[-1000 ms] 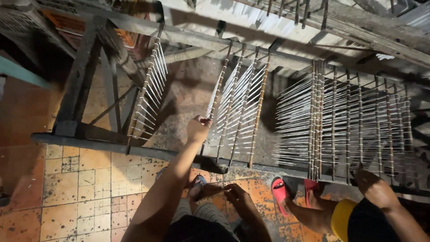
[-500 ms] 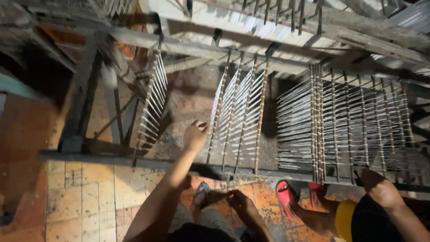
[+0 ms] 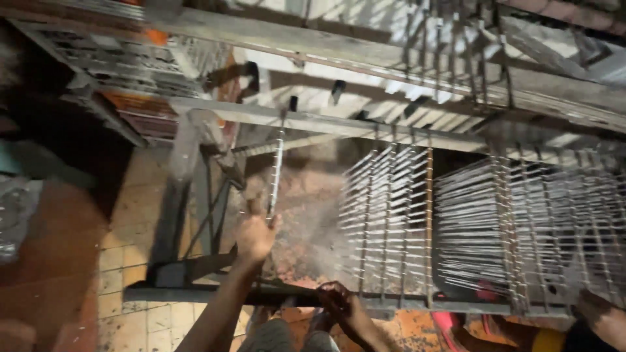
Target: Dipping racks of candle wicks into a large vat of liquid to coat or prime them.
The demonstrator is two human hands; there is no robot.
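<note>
our left hand [image 3: 255, 236] grips one thin heddle rod [image 3: 276, 171]; right hand [image 3: 337, 301] clenched at the lower bar [image 3: 215, 294]; most rods [image 3: 391, 215] hang grouped right.

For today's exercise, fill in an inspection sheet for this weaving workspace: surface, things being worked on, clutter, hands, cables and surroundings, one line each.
Surface: worn tiled floor, patchy and stained.
Things in hand: narrow slatted strip hanging from the wooden beam; rows of thin white sticks strung in the frame.
Clutter: nothing seen.
Hands: left hand raised, closed on the strip's lower end; right hand low at the dark bottom rail; whether it grips is unclear.
Cables: nothing seen.
Surroundings: another person's hand at the right edge; red sandal below the frame.
</note>
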